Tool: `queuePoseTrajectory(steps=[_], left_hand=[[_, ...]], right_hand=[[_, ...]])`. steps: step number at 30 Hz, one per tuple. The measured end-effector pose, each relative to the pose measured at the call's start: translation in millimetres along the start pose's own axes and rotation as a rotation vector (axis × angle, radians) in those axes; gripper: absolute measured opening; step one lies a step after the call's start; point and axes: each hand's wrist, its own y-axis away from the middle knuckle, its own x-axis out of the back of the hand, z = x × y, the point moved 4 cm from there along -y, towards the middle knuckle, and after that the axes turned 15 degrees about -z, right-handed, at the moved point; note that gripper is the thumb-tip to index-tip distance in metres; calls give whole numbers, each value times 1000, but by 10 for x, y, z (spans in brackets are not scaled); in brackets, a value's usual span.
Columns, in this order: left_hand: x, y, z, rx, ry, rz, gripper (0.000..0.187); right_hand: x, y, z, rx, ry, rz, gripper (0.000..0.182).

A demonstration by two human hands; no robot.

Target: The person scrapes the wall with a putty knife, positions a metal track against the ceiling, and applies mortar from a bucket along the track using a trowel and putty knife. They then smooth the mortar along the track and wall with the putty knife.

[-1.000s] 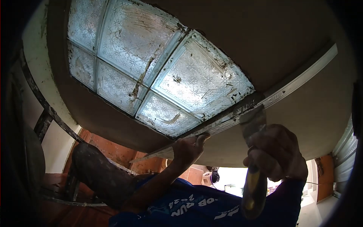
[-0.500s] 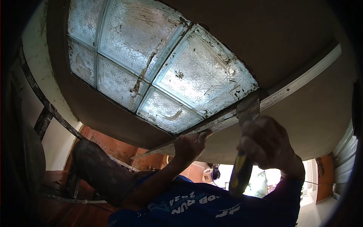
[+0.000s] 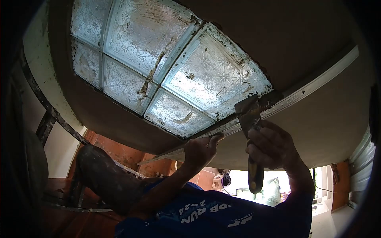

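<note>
Long pale metal-looking straightedge (image 3: 329, 75), running from 8 to 2 o'clock, gripped in left hand (image 3: 198, 152), fingers closed on its edge, likely for steadiness along the patterned glass blocks (image 3: 214, 75). Dark-and-yellow-handled putty knife (image 3: 256, 176) held in right hand (image 3: 274, 146), fingers wrapped round, blade towards 11 o'clock, probably angled for reach; blade contact can't be told. Smooth grey-brown wall (image 3: 317, 123) around blocks; reddish tiles (image 3: 119, 148) at 8 o'clock, bright opening (image 3: 270, 190) at 4.

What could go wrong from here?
The knife overlaps the glass at its lower edge; its corner might scratch it or smear more residue on.

The straightedge has only the left hand on it, well short of its far end, so that end may shift.

If it does, its edge could mark the wall.
</note>
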Motion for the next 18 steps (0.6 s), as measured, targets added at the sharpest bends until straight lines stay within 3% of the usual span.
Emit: queuePoseTrajectory(steps=[7, 10, 14, 18], left_hand=[[13, 9, 31, 84, 35, -34, 45], [17, -1, 27, 56, 25, -29, 45], [23, -9, 36, 27, 1, -6, 46], [22, -1, 39, 39, -37, -21, 47]], right_hand=[[41, 148, -184, 3, 105, -108, 22], [387, 204, -288, -20, -144, -177, 24], [425, 433, -354, -232, -519, 484, 25], [30, 477, -100, -490, -1019, 896, 28]])
